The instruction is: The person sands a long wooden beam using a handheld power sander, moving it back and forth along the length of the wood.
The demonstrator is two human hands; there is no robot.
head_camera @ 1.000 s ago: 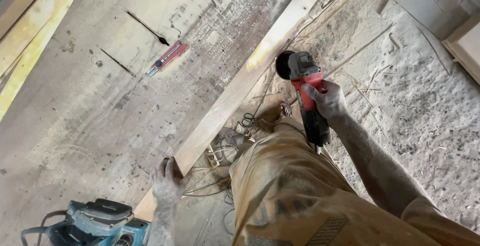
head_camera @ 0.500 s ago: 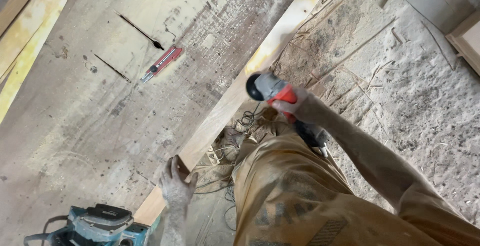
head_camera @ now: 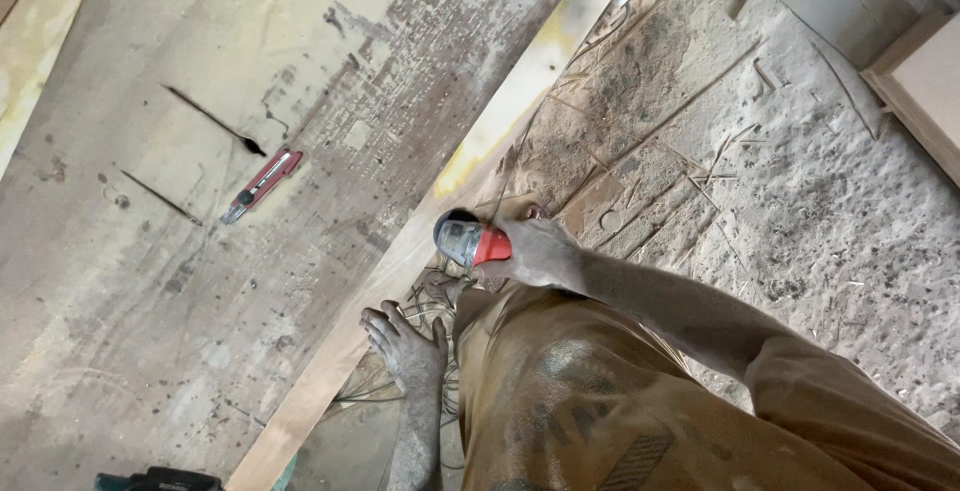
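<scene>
A dust-coated right hand (head_camera: 535, 251) grips a red-and-grey angle grinder (head_camera: 470, 242) at centre frame, its head against the edge of a long wooden plank (head_camera: 400, 261) running diagonally. The left hand (head_camera: 405, 346), fingers spread, rests at the plank's edge below. A red utility knife (head_camera: 262, 184) lies on the worn board (head_camera: 150, 281) at left; sawdust (head_camera: 800, 191) covers the floor at right.

No packages, signs or screens appear. The only printed marking is a dark, faded, block-shaped patch on the person's tan garment (head_camera: 600, 421), below and right of the red-and-grey grinder (head_camera: 470, 243); its detail is too blurred to tell.
</scene>
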